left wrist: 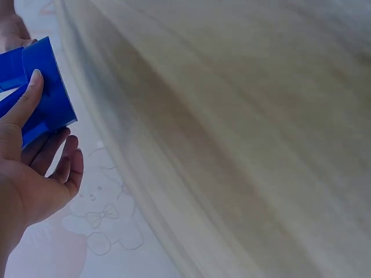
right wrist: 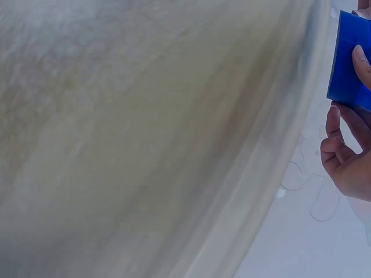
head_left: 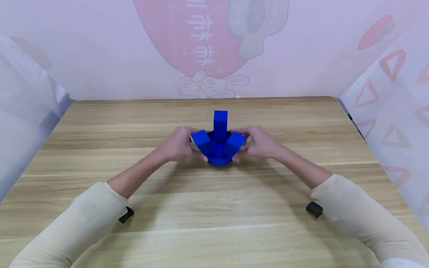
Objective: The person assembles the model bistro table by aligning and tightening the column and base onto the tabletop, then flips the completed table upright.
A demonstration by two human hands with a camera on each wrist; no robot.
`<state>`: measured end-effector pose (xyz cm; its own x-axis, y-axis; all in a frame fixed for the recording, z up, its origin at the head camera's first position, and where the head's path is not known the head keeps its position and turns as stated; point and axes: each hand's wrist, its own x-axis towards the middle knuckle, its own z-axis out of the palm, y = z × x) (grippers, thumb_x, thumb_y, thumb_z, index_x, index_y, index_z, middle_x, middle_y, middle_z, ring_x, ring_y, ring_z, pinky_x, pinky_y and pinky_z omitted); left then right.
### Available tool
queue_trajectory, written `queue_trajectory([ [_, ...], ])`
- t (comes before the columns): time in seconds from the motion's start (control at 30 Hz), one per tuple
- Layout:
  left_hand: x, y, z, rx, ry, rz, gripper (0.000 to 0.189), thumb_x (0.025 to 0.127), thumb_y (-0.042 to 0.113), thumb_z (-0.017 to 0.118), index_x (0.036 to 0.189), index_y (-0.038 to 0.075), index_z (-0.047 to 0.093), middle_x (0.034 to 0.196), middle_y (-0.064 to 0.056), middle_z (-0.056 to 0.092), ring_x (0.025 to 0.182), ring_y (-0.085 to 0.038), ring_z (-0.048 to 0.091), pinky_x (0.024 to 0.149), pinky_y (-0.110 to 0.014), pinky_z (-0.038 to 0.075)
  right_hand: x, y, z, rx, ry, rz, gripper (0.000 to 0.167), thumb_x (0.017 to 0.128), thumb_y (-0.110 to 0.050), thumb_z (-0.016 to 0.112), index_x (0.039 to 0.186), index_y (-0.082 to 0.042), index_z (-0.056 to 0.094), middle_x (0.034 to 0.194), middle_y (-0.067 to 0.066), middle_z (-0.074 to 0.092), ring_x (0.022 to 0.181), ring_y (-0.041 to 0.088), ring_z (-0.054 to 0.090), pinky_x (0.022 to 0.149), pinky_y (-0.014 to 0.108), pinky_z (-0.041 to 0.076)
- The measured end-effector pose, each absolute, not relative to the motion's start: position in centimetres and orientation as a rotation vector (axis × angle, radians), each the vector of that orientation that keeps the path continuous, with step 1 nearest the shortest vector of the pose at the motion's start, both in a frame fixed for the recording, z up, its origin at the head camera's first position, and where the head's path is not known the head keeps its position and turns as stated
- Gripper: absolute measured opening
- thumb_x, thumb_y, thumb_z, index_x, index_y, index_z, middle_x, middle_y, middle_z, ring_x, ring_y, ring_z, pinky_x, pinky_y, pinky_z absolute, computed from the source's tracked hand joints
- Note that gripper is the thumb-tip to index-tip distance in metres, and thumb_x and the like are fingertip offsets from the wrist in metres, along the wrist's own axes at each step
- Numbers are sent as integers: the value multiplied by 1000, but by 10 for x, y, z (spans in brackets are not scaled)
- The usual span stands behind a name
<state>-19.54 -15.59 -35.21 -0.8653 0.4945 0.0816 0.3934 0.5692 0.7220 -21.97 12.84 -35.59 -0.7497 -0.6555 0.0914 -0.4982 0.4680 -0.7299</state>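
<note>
A glossy blue plastic piece (head_left: 219,161) is at mid-table in the head view, with a round cup-like base and three square-ended prongs spreading up and outward. My left hand (head_left: 178,145) grips its left side, the thumb on the near side of the round base. From the right, my right hand (head_left: 263,143) holds it the same way. In the left wrist view the left thumb (left wrist: 26,101) presses flat on the blue wall, with fingers underneath. The right wrist view shows the right thumb (right wrist: 362,62) on the blue wall and curled fingers below it.
The wood-grain table (head_left: 214,216) spreads around the piece. A pale printed backdrop (head_left: 110,48) rises behind its far edge, with patterned side panels at left and right. Small black pieces (head_left: 314,209) show by both cream sleeves (head_left: 355,208).
</note>
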Motion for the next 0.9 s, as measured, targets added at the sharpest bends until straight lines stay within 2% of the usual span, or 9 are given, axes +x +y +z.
queue_trajectory([
  [0.13,-195,-158,-344,714,2666,1257,50,64,14,101,108,4,79,101,-8,79,83,-22,61,71,-36,48,-219,130,-347,-1006,2521,-1231,65,70,-7,96,130,-1,71,92,5,76,81,30,63,68,34,49],
  [0.2,-194,-159,-341,694,2679,1273,56,65,13,101,115,3,78,109,-10,78,88,-23,63,74,-36,48,-218,131,-343,-1005,2515,-1270,60,71,-8,96,126,-3,74,86,3,73,79,29,62,65,31,47],
  [0.33,-191,-160,-337,655,2700,1318,64,67,13,100,125,2,74,117,-11,77,96,-23,68,79,-37,49,-215,133,-337,-930,2486,-1371,52,73,-9,95,121,-5,75,85,3,71,79,25,60,62,31,46],
  [0.43,-188,-161,-335,617,2663,1403,64,68,11,99,127,2,74,113,-10,77,95,-24,68,77,-36,50,-213,133,-335,-825,2437,-1479,50,77,-6,92,124,-4,74,92,6,72,80,21,61,62,29,46],
  [0.53,-185,-161,-334,552,2571,1520,55,72,7,96,122,1,75,106,-10,78,90,-26,67,75,-35,51,-210,131,-335,-730,2353,-1610,48,83,-2,85,129,0,71,107,11,75,84,19,63,64,25,49],
  [0.67,-183,-162,-334,434,2430,1661,43,79,3,90,118,-1,73,102,-8,78,89,-27,66,76,-31,54,-207,129,-333,-697,2245,-1737,50,91,1,76,139,3,63,130,17,70,98,25,66,76,23,57],
  [0.77,-183,-162,-335,387,2366,1733,40,84,1,85,120,-4,70,105,-7,77,94,-28,68,78,-29,55,-204,129,-331,-772,2188,-1764,53,93,5,72,144,6,57,136,21,65,105,30,66,84,27,59],
  [0.9,-184,-161,-335,361,2338,1784,37,89,2,80,124,-7,70,108,-9,78,100,-26,69,81,-27,54,-203,129,-331,-920,2208,-1735,58,87,15,72,142,12,54,137,26,63,102,28,68,84,28,59],
])
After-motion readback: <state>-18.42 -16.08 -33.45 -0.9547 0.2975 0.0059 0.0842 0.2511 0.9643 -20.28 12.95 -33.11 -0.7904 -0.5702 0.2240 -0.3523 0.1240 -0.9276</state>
